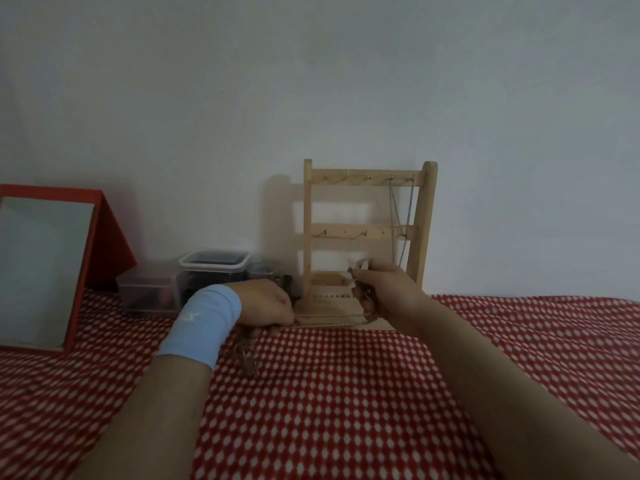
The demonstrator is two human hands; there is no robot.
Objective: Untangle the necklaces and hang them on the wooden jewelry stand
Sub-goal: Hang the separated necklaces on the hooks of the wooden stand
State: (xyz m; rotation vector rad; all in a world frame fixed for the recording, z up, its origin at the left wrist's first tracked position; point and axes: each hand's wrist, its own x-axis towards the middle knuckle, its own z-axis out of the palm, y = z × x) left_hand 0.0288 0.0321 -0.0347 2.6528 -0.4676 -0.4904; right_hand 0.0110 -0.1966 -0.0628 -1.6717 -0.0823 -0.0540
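Observation:
The wooden jewelry stand (367, 233) stands upright against the wall, with small hooks on two crossbars. One silver chain (401, 220) hangs from the top bar's right hooks. A second chain necklace (329, 322) is stretched taut between my hands, low in front of the stand's base. My left hand (266, 304), with a light blue wristband, grips one end, and a pendant or clump of chain (246, 358) dangles below it onto the cloth. My right hand (384, 292) pinches the other end beside the stand's base.
A red cloth with white dots (346, 410) covers the surface. A red-framed mirror (45, 268) leans at the far left. Clear plastic boxes (211, 275) and a small dark jar (263, 270) sit by the wall, left of the stand.

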